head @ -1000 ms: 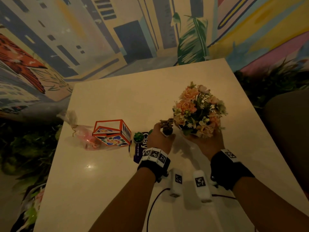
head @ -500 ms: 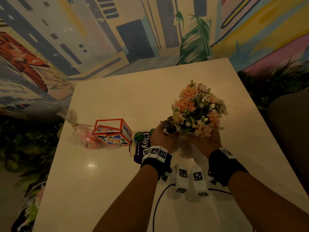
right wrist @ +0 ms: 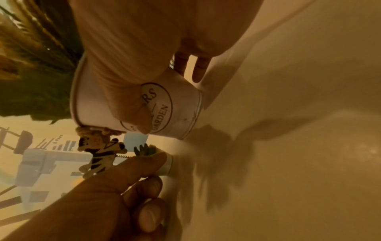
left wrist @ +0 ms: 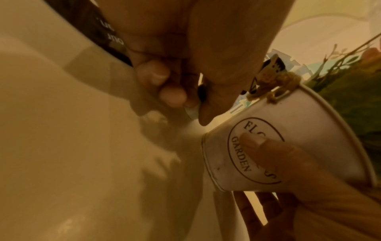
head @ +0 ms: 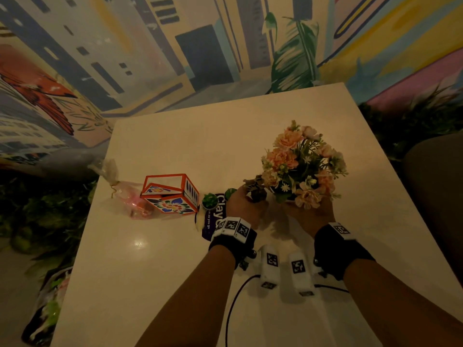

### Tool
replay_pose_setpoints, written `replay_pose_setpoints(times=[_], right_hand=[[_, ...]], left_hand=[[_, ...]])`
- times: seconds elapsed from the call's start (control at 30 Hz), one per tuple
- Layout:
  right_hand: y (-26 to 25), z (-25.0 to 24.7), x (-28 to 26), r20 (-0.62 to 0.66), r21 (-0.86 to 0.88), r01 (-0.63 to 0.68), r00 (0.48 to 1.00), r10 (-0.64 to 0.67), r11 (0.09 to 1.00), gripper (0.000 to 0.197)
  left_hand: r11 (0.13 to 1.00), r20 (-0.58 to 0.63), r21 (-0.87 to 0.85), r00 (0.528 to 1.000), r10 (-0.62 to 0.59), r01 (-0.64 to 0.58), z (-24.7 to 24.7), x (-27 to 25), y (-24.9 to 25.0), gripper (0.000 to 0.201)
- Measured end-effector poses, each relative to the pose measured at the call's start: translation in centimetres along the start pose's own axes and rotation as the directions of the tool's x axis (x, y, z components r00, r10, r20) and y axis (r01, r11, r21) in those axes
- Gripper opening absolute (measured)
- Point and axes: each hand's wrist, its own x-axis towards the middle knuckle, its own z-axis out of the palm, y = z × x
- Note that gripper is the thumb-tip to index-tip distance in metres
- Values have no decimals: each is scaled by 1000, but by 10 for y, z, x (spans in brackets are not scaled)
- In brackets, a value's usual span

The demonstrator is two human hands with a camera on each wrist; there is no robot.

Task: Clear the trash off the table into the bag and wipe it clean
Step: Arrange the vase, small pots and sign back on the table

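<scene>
My right hand [head: 309, 211] grips a white flower pot [left wrist: 288, 138] marked "GARDEN", full of peach and white flowers [head: 300, 166]. The thumb [right wrist: 132, 106] lies across its label. The pot is tilted, low over the cream table [head: 175, 146]. My left hand [head: 246, 201] curls round a small pot [right wrist: 167, 164] with a dark little plant [head: 256, 189], right beside the flower pot. A zebra peg [right wrist: 98, 151] hangs on a string at the flower pot's rim. Left of my hands lie an orange patterned box [head: 172, 194] and a crumpled pink plastic wrapper [head: 130, 196].
A tiny green succulent [head: 210, 200] and a purple card [head: 213, 221] sit between the box and my left wrist. Two white tagged devices [head: 269, 266] with cables lie near the table's front. A bag of rubbish [head: 47, 309] sits on the floor at the left. Plants border both sides.
My left hand has brought the small pot in against the flower pot, and the two hands now sit closer together. The box and wrapper have not moved.
</scene>
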Motion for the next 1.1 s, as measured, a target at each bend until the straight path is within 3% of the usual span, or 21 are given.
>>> replay_pose_setpoints(times=[0.07,0.13,0.2,0.27,0.33,0.43,0.5,0.57,0.7,0.8,0.93,1.1], right_hand=[[-1,-2,-3,14,49,-32,999,31,998,46],[-2,-8,-13,-1,7,26,1000,-26,1000,48],[0,-17,-31,-126,-40,39,991,-44,998,59],[0,-18,-63,-182,-132,42,981,-66,990,37],[-8,-3,-91,14,-237,257,965,-261,937,18],[-32,28,-98,349,-297,568,813,-467,767,10],[-49,49,-83,421,-353,645,756,-500,678,12],[-62,63,-72,434,-433,624,777,-456,651,15],[-58,64,-67,411,-568,401,895,-174,719,22],[-49,59,-76,413,-624,307,910,-30,719,40],[-44,56,-75,375,-620,252,927,-1,743,46],[-44,54,-67,342,-622,226,940,0,749,50]], left_hand=[[1000,4,-24,1000,13,-13,-3,-3,-2,39],[999,-31,-29,999,37,-38,-9,-11,-7,43],[997,-119,5,990,79,-79,-21,-26,-16,36],[984,-242,93,955,172,-154,-38,-42,-28,31],[953,-326,230,908,265,-196,-53,-48,-43,33],[901,-270,388,911,311,-193,-68,-41,-56,41],[880,-206,433,929,309,-197,-73,-36,-55,45],[868,-122,462,957,264,-181,-77,-30,-51,51],[829,-2,543,987,163,-136,-82,-17,-45,51],[828,1,544,987,161,-135,-84,-8,-44,42],[839,-26,527,984,176,-136,-84,0,-45,36],[833,-16,529,980,200,-161,-84,-9,-38,48]])
